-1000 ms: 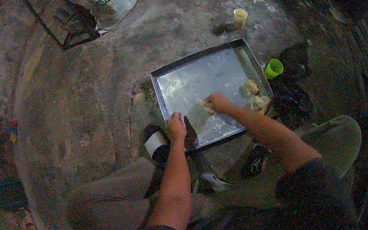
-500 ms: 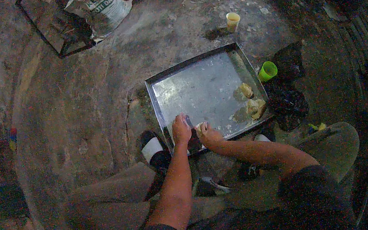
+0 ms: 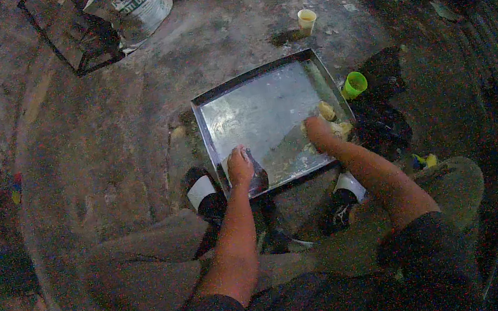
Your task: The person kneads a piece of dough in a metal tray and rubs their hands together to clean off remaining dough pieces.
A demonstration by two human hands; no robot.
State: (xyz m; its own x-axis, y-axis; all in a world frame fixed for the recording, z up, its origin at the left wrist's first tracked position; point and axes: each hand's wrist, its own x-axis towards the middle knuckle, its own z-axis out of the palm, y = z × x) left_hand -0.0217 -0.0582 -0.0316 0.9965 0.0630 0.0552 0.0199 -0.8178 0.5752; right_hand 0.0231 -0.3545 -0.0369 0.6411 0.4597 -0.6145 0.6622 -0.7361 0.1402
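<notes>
A shallow rectangular metal tray (image 3: pixel 255 109) lies on the floor in front of me. My left hand (image 3: pixel 240 167) is over its near left part, fingers closed; what they hold, if anything, is hidden. Just right of that hand is a dark brown patch (image 3: pixel 258 177), and I cannot tell whether it is an object, a reflection or a shadow. My right hand (image 3: pixel 320 135) reaches to the tray's right side, beside two pale yellowish lumps. The farther lump (image 3: pixel 326 110) is in plain view; the nearer lump (image 3: pixel 344 130) is partly behind the hand. The right fingers are mostly hidden.
A green cup (image 3: pixel 355 84) and dark plastic bags (image 3: pixel 384 124) are to the tray's right. Beyond the tray stands a pale yellow cup (image 3: pixel 306 21). A white sack (image 3: pixel 138 13) sits by a dark frame (image 3: pixel 79 70) at far left. My sandalled feet flank the tray's near edge.
My right hand has moved away from the left hand, rightward and slightly farther off, to the pale lumps. The left hand has stayed nearly in place. The whole view has shifted slightly.
</notes>
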